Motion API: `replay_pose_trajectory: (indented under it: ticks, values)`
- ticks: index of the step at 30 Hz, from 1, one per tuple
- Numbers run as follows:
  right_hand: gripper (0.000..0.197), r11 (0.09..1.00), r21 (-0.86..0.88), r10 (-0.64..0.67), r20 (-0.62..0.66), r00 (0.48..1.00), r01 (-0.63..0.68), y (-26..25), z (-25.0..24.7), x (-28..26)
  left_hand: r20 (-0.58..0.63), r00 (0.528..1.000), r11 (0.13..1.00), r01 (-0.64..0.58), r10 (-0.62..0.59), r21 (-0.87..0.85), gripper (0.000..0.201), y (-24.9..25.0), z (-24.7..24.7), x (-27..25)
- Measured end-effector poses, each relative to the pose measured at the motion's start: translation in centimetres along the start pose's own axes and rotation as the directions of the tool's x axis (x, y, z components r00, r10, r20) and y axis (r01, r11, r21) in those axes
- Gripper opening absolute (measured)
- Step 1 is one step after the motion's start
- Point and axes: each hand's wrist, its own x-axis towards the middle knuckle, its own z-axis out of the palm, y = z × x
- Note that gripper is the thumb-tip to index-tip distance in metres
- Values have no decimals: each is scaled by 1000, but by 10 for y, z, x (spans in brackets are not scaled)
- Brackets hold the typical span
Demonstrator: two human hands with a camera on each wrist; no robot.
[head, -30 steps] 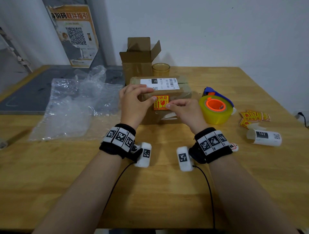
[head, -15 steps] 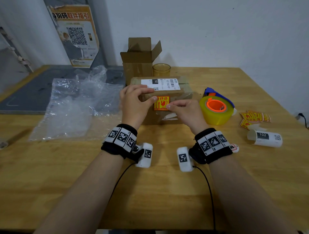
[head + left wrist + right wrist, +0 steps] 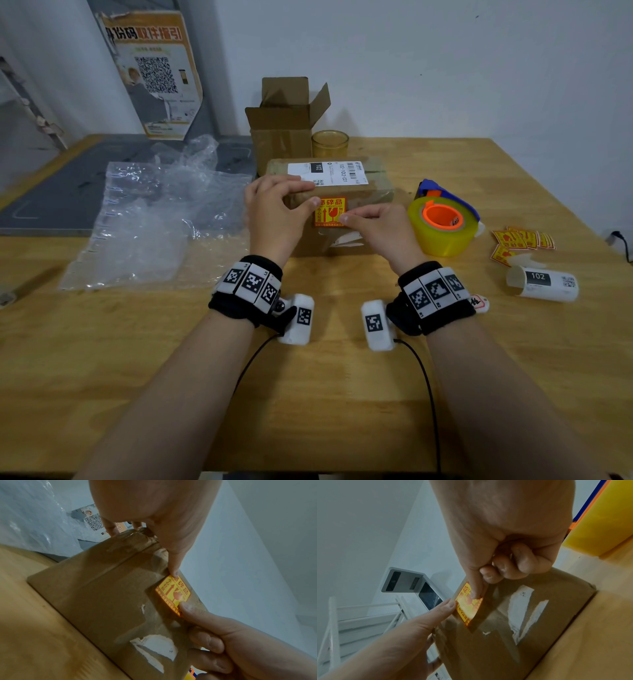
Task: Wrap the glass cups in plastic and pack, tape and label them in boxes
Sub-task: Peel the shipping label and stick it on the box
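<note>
A taped brown box (image 3: 371,197) stands mid-table with a white shipping label (image 3: 329,173) on top and an orange fragile sticker (image 3: 329,211) on its near face. My left hand (image 3: 277,205) grips the box's top left edge, fingers over the top and thumb tip at the sticker's upper corner (image 3: 175,572). My right hand (image 3: 373,224) presses one straight digit on the sticker (image 3: 469,608); its other fingers (image 3: 510,563) are curled against the box (image 3: 530,622) and hold nothing. An amber glass cup (image 3: 329,144) stands behind the box.
An open cardboard box (image 3: 284,126) stands at the back by the wall. Crumpled plastic wrap (image 3: 154,219) lies to the left over a grey mat (image 3: 61,192). To the right are a yellow tape dispenser (image 3: 442,222), loose fragile stickers (image 3: 520,241) and a label roll (image 3: 543,284).
</note>
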Motion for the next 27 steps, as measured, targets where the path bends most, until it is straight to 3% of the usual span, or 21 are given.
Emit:
replay_pose_trajectory:
  ticks: [11, 16, 21, 24, 27]
  values:
    - [6, 996, -66, 59, -1, 998, -59, -1, -3, 1, -24, 1000, 1000, -16, 16, -7, 24, -1, 1, -2]
    - [27, 986, -144, 76, -55, 996, -83, 0, -13, -1, -37, 999, 1000, -23, 22, -18, 23, -1, 2, -3]
    - [18, 983, -125, -156, -182, 971, 134, -23, -23, -6, -26, 1000, 1000, -12, 11, -15, 24, -1, 2, -3]
    - [20, 894, -377, -331, -197, 923, 240, -38, -21, 0, -12, 1000, 1000, 5, -6, -3, 24, 1, -1, -1]
    - [36, 767, -603, -299, -36, 954, 218, -42, -13, 9, 14, 1000, 1000, 23, -23, -13, 26, 3, -3, 1]
